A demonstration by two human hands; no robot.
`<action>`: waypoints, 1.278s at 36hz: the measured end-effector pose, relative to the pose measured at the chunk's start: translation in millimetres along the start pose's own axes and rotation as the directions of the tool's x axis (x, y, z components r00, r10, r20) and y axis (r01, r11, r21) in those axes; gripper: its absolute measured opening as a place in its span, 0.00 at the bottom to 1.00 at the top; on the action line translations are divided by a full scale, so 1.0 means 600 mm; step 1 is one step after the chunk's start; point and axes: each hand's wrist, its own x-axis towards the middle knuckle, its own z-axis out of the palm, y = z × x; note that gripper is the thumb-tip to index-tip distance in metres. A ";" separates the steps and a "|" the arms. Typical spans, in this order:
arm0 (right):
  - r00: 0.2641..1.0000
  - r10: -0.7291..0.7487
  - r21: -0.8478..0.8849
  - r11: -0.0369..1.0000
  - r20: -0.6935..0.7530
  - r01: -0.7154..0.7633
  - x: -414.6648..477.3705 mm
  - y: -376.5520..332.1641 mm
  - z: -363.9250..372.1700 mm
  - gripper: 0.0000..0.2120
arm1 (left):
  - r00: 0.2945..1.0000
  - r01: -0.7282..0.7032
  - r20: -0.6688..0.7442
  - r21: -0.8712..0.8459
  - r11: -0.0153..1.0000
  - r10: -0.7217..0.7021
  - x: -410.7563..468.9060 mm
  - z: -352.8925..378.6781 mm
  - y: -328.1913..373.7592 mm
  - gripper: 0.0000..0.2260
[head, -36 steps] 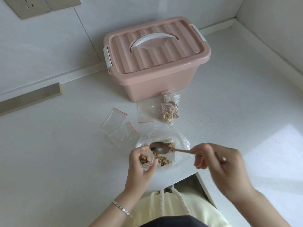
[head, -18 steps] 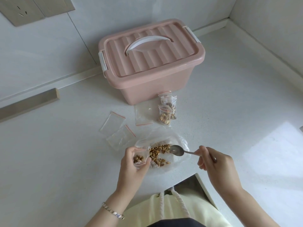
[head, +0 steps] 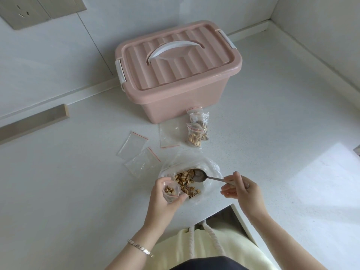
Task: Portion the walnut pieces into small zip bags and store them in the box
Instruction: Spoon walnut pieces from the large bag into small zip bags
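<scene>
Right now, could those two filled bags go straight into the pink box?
Not yet. The ribbed pink lid sits on the pink plastic box, covering its opening. The two small clear walnut-filled zip bags lie just in front of it; nothing else stands between.

Left hand (head: 162, 201) gripping zip bag (head: 171, 192), spoon (head: 199, 175) seemingly empty

The ribbed pink plastic storage box (head: 181, 102) is closed, so you cannot see what it holds. In front of the box, your right hand (head: 243, 190) hides the handle end of the slim metal spoon (head: 199, 175), and your left hand (head: 163, 201) covers the bottom of the small clear zip bag (head: 171, 190).
</scene>
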 end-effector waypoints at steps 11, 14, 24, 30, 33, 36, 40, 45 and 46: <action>0.989 -0.142 -0.127 0.981 0.041 0.146 -0.013 0.018 -0.001 0.13 | 0.998 -0.060 0.001 0.002 0.998 0.060 -0.003 -0.001 -0.006 0.17; 0.997 -0.059 -0.061 0.996 0.056 0.062 -0.011 0.021 0.007 0.14 | 0.999 -0.052 0.014 0.000 0.999 0.052 -0.002 -0.001 -0.006 0.18; 0.962 0.237 0.181 0.949 0.135 -0.259 -0.005 0.024 0.016 0.18 | 0.998 -0.038 0.051 0.045 0.998 0.036 0.001 -0.002 -0.007 0.17; 0.965 0.241 0.222 0.940 0.099 -0.257 -0.007 0.018 -0.012 0.19 | 0.998 -0.055 0.037 0.060 0.997 0.053 0.000 -0.001 -0.009 0.17; 0.975 0.210 0.206 0.953 0.075 -0.221 -0.009 0.006 -0.027 0.20 | 0.998 -0.061 0.022 0.081 0.995 0.060 0.003 0.003 -0.008 0.17; 0.986 0.155 0.187 0.969 0.057 -0.163 -0.011 -0.015 -0.035 0.21 | 0.998 -0.062 0.013 0.111 0.992 0.061 0.009 0.008 -0.007 0.16; 0.996 0.055 0.151 0.986 0.064 -0.064 -0.018 -0.053 -0.036 0.22 | 0.999 -0.046 0.032 0.153 0.987 0.042 0.014 0.012 -0.002 0.16; 0.991 -0.081 0.045 0.996 0.105 0.076 -0.028 -0.094 -0.021 0.23 | 0.999 -0.014 0.043 0.189 0.982 0.006 0.012 0.012 0.012 0.18; 0.986 -0.114 0.015 0.993 0.124 0.113 -0.031 -0.099 -0.016 0.23 | 0.999 -0.008 0.051 0.196 0.981 -0.002 0.010 0.012 0.014 0.19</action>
